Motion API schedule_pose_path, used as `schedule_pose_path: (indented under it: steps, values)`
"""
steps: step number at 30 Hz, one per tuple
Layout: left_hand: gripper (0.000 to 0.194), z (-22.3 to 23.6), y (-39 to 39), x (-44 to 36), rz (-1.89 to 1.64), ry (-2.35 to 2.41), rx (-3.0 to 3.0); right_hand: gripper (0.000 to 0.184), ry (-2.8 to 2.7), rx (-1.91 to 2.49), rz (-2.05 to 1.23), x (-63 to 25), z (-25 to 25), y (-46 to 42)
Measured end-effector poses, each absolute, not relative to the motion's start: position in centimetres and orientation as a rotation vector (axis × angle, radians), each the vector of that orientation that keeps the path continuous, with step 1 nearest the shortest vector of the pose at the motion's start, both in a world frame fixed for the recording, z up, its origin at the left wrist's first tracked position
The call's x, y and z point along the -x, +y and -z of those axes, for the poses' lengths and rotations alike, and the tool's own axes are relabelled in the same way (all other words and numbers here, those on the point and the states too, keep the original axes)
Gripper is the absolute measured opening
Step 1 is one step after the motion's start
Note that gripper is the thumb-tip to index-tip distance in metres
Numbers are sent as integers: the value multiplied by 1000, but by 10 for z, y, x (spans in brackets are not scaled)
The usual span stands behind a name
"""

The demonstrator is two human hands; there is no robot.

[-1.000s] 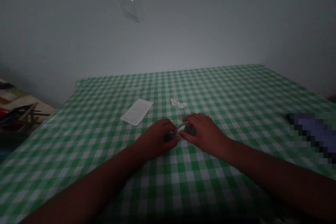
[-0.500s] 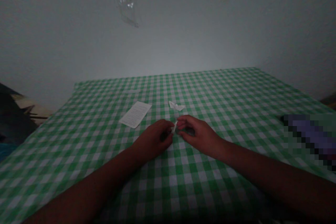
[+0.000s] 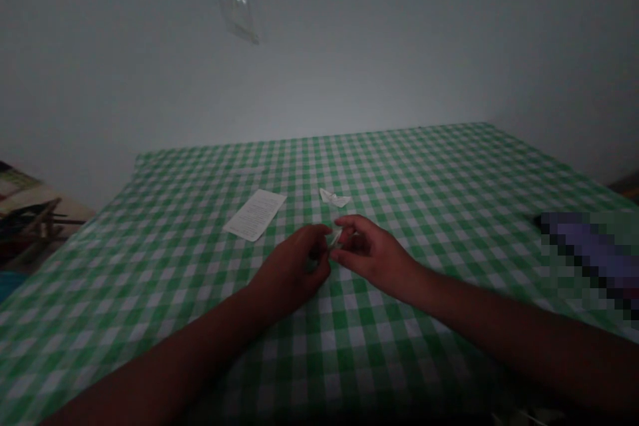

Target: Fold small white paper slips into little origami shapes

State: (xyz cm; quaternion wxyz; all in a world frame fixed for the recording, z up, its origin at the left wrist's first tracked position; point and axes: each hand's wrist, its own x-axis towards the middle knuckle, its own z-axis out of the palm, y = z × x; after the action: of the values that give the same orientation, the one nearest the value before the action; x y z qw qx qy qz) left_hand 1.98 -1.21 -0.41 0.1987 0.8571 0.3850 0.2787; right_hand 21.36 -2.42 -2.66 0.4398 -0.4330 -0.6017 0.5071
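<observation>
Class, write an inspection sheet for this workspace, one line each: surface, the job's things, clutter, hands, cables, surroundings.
Surface: green-and-white gingham tablecloth, lying flat.
Job's things: small folded white paper between the fingertips; folded white paper piece and printed sheet lie on the cloth ahead.
Clutter: dark-and-purple object on the cloth's right, too blurred to name.
Hands: left hand and right hand both pinch the small folded white paper.
Cables: nothing seen.
Surroundings: pale wall with clear plastic on it; jumbled items beyond the table's left.
</observation>
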Motion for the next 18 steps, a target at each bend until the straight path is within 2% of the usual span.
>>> schedule_pose_path:
  steps: [7, 14, 18]
  values:
    - [30, 1, -18, -23, -713, 1079, -2444, 24, -1518, 988, -1187, -212, 29, -23]
    - [31, 1, -16, -24, -731, 1107, -2515, 20, -1576, 1019, -1053, -211, 30, -22]
    - [37, -3, -20, -26, -814, 1126, -2641, 26, -1548, 1107, -1041, -210, 28, -25]
